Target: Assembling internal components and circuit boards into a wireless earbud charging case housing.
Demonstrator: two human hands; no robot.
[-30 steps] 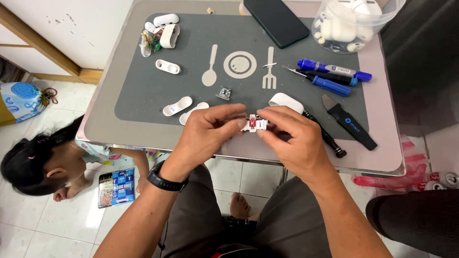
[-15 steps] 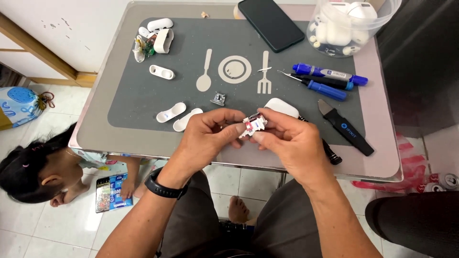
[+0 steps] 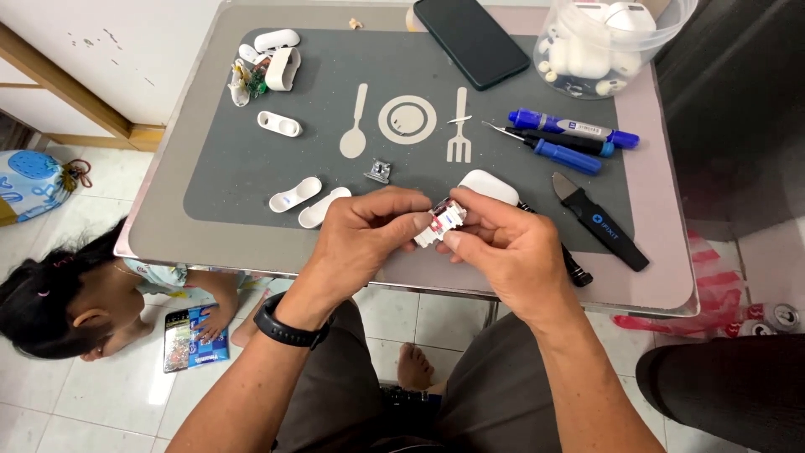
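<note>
Two hands meet over the near edge of the desk (image 3: 662,210), and between them we see a small white part with red marks (image 3: 439,225). The left hand (image 3: 369,239) is curled, thumb and forefinger pinched onto the part's left end; the right hand (image 3: 507,243) is curled too, its fingertips closed on the right end. So both hands grip the same small part, held just above the grey placemat (image 3: 251,168) and clear of it. A black watch (image 3: 289,323) sits on the left wrist.

Just behind the right hand we see a white earbud case (image 3: 490,184) lying on the mat, and a black tool (image 3: 574,267) runs out from under that hand toward the desk's edge. A small metal piece (image 3: 379,172) lies just beyond the left hand, with two white shell halves (image 3: 306,201) to its left. Farther right lie a black pry tool (image 3: 599,222), a blue screwdriver (image 3: 553,151) and a blue marker (image 3: 574,128), near one another. At the far side we see a dark phone (image 3: 474,38) and a clear tub of white earbud parts (image 3: 608,38); more white pieces (image 3: 272,71) lie at the mat's far left corner. Another person (image 3: 59,302) sits on the floor at the left, below the desk.
</note>
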